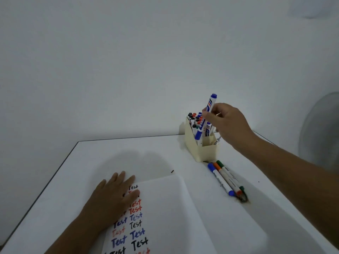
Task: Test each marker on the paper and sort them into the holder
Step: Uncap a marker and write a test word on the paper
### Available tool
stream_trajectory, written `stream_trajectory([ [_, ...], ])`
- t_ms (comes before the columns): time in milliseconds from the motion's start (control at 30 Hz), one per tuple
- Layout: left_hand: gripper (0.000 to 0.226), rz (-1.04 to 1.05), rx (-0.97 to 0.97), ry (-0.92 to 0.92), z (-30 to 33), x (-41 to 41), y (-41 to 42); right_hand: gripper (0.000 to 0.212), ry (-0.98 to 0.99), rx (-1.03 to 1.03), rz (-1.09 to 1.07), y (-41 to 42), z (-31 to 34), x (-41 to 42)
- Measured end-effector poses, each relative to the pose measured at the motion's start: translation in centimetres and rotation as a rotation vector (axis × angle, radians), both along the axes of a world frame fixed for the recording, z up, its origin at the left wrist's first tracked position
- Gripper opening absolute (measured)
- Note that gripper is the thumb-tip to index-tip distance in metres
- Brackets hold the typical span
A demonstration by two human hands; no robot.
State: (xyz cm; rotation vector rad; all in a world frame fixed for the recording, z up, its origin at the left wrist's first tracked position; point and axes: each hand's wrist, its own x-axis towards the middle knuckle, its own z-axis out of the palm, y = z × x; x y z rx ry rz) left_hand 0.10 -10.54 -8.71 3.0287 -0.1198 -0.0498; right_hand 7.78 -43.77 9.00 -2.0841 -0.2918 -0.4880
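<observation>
Spanning the lower view: the table (165, 154), white with a thin dark edge, set against a pale wall.
Paper: a white sheet (165, 208) lies flat on the near part of the table, covered down its left side with the word "Test" in black, red and blue ink.
Holder: a cream, box-shaped holder (207, 151) stands at the table's far edge — its rear compartments are packed with upright markers showing black, red, blue and teal caps.
Right hand: the right hand (225, 120) is above the holder, fingers pinched round the blue marker.
Left hand: the left hand (111, 195) lies flat, fingers straight and spread, pressing on the paper's upper left corner.
Loose markers: three markers (225, 178) lie side by side on the table just in front of the holder — blue, orange and green, white-barrelled.
Blue marker: the blue marker (205, 120) is white-barrelled with a blue cap and blue end, tilted, its lower end dipping into the holder's front part.
</observation>
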Motion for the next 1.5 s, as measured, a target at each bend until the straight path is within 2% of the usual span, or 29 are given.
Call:
stream_trajectory([
  [67, 0.091, 0.007, -0.020, -0.006, 0.0, 0.1, 0.0, 0.015, -0.047, -0.097, -0.053, -1.0, 1.1, 1.7],
  [167, 0.107, 0.010, -0.031, -0.002, -0.2, 0.4, 0.2, 0.015, -0.085, -0.188, -0.112, -2.1, 1.8, 3.7],
  [267, 0.109, 0.024, -0.062, 0.005, -0.1, 0.4, 0.1, 0.015, -0.116, -0.201, -0.145, -2.9, 1.8, 5.4],
  [400, 0.081, 0.042, -0.086, 0.007, -0.3, 0.7, 0.1, 0.039, -0.111, -0.177, -0.131, -3.2, 1.0, 7.1],
  [500, 0.092, 0.029, -0.089, 0.012, -0.4, 0.8, 0.2, 0.053, -0.141, -0.191, -0.115, -3.3, 0.1, 8.2],
  [633, 0.074, 0.040, -0.091, 0.007, -0.1, 0.4, 0.0, 0.053, -0.155, -0.275, -0.138, -3.4, -0.8, 9.9],
  [733, 0.087, 0.035, -0.122, -0.007, -0.4, 0.5, 0.3, 0.053, -0.146, -0.292, -0.144, -3.4, -1.6, 11.1],
  [833, 0.090, 0.037, -0.139, -0.015, -0.5, 0.7, 0.5, 0.050, -0.098, -0.332, -0.133, -3.6, -2.7, 12.1],
  [1000, 0.106, 0.038, -0.150, -0.019, -0.5, 0.9, 0.5, 0.039, -0.093, -0.632, -0.191, -4.0, -5.6, 13.4],
  [1133, 0.109, 0.046, -0.158, -0.020, -0.7, 1.1, 0.6, 0.045, -0.103, -0.698, -0.259, -4.1, -7.4, 13.1],
  [1333, 0.105, 0.042, -0.180, -0.013, -0.6, 1.3, 0.6, 0.065, -0.098, -0.606, -0.188, -4.3, -8.1, 12.6],
  [1500, 0.106, 0.044, -0.183, -0.014, -0.6, 1.1, 0.5, 0.070, -0.062, -0.217, -0.203, -3.7, -7.8, 11.2],
])
